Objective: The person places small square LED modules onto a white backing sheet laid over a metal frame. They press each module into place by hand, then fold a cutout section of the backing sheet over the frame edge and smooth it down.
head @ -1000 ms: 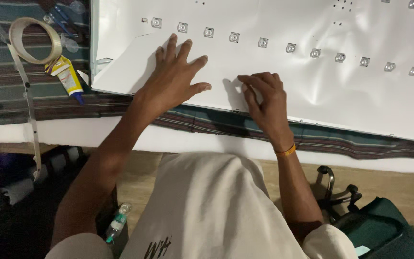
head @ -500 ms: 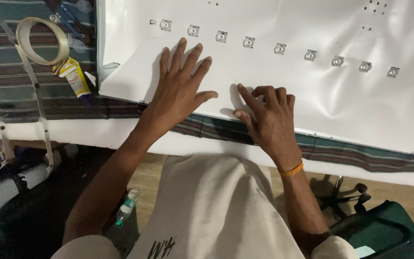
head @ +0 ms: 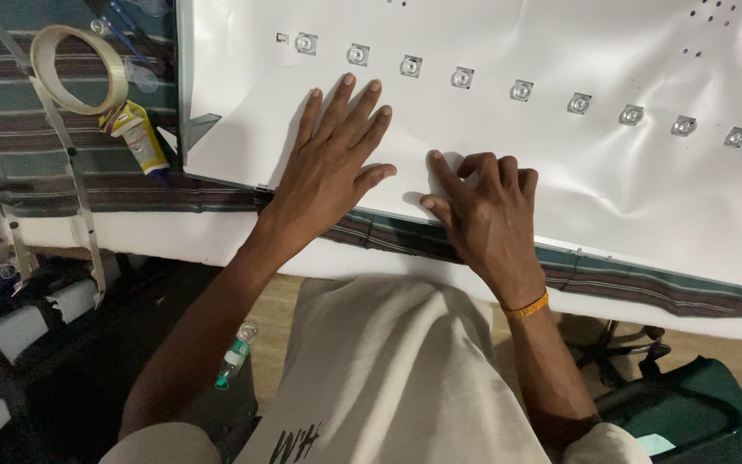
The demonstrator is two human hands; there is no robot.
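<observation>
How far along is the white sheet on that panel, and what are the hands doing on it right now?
The large white reflector sheet lies over the panel, and the row of small round lenses shows through its holes. The left hand presses flat on the sheet; the right hand pinches at its near edge. Wrinkles remain at the right. The beige tape roll and yellow glue tube lie untouched on the striped cloth.
</observation>
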